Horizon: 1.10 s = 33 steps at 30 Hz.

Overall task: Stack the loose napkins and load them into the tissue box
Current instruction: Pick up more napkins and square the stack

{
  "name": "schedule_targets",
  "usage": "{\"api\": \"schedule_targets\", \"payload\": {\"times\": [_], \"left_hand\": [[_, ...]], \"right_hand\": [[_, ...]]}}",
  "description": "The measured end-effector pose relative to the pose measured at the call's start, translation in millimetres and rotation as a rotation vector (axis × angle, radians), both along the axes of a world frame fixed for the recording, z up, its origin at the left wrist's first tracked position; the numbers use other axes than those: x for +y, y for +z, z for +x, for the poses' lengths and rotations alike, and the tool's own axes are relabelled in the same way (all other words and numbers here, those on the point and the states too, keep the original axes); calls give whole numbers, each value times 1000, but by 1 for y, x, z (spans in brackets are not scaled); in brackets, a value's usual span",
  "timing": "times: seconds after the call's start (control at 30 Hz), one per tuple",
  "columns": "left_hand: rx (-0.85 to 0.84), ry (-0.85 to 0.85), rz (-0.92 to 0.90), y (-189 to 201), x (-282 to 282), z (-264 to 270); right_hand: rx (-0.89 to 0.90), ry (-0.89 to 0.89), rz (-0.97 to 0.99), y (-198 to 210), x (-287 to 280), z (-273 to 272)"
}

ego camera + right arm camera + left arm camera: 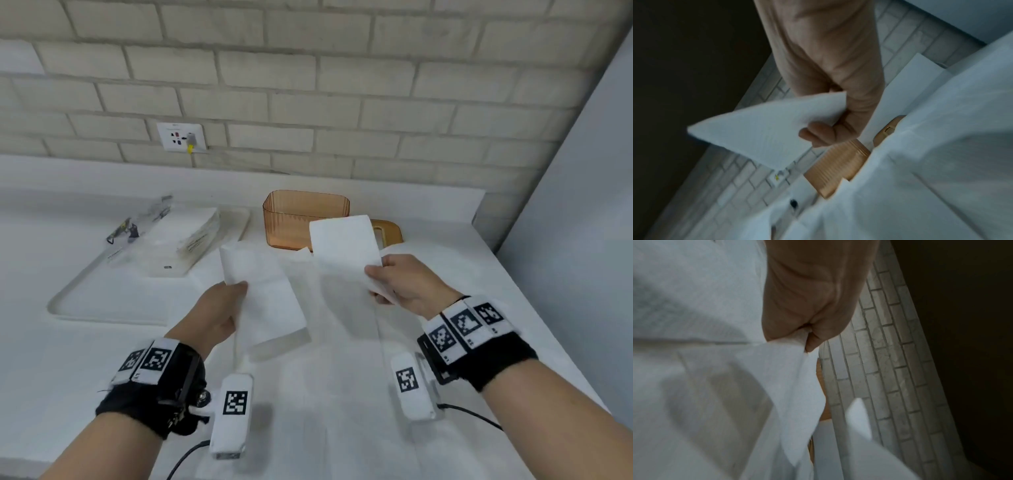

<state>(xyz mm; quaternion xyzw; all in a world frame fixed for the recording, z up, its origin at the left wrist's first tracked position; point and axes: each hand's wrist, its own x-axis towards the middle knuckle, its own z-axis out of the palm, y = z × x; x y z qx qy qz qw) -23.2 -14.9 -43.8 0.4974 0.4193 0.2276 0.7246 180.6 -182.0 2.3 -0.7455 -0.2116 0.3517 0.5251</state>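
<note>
My left hand (224, 305) pinches a white folded napkin (263, 294) by its near left edge, just above the counter; the same hand (807, 335) and napkin (785, 378) fill the left wrist view. My right hand (387, 277) holds a second white napkin (344, 243) raised in front of the amber ribbed tissue box (294, 219). The right wrist view shows that hand (824, 129) gripping its napkin (764, 129) with the box (836, 167) beyond. The box stands open, and its amber lid (387, 231) lies beside it on the right.
More white napkins (342, 342) lie spread over the counter under my hands. A white tray (102, 298) at the left carries a pack of napkins (185, 233) in clear wrapping. A brick wall with a socket (181, 137) stands behind; the counter's edge drops at the right.
</note>
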Motion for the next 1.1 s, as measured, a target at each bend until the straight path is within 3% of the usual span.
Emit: {"api": "schedule_targets", "payload": {"times": [0.2,0.3,0.47,0.73,0.87,1.0,1.1], "left_hand": [[-55,-1,-60,-10,-9,-4],[-46,-36,-102,-13,-15,-9],[-46,-43,-155,-18,-19,-17],[-38,-63,-162,-21,-13,-31],[-70,-70,-207,-22,-13,-32],[-124,-115,-284,-18,-18,-23],[-228,-100,-351,-12,-21,-16]], "right_hand": [[-324,9,-510,-55,-6,-23],[-494,14,-713,-61,-4,-33],[-600,3,-953,-66,2,-46],[-424,-87,-573,-49,6,-41],[-288,-133,-204,-15,4,-41],[13,21,215,32,9,-64],[-51,48,222,32,23,-81]]}}
